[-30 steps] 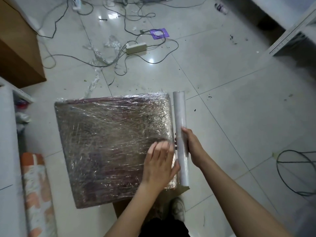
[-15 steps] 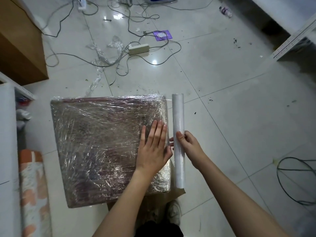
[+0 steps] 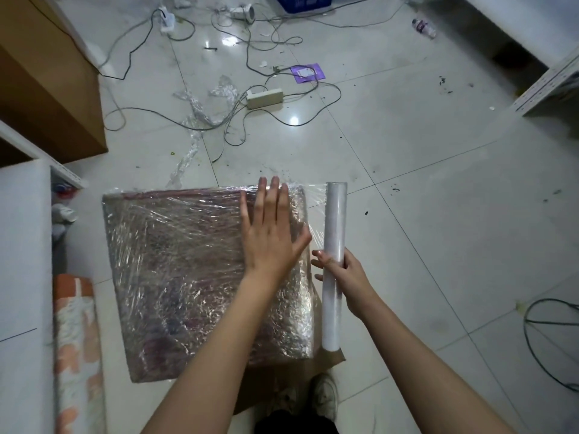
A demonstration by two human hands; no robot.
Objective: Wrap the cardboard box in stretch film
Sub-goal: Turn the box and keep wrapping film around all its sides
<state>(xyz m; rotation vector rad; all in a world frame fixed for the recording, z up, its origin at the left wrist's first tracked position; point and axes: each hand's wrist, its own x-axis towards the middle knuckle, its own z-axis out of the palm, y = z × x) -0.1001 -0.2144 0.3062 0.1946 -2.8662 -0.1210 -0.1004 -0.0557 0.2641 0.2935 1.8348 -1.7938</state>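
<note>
Bare forearms [image 3: 219, 349], no sleeves; white sneakers [image 3: 326, 396], dark trousers [image 3: 294, 424].

Pale glossy floor tiles [image 3: 407, 158] with dark grout lines reflect a ceiling light as bright spots. Grey cables [image 3: 275, 42] loop across the far floor around a white power strip [image 3: 264, 98], beside crumpled film scraps [image 3: 200, 111]. A brown cabinet [image 3: 47, 83] stands at the left; white metal shelving [image 3: 548, 89], perhaps a rack, stands at the right.

Left hand [image 3: 271, 233] flat, fingers straight, arm extended; right hand [image 3: 344, 274] curled, gripping.
</note>
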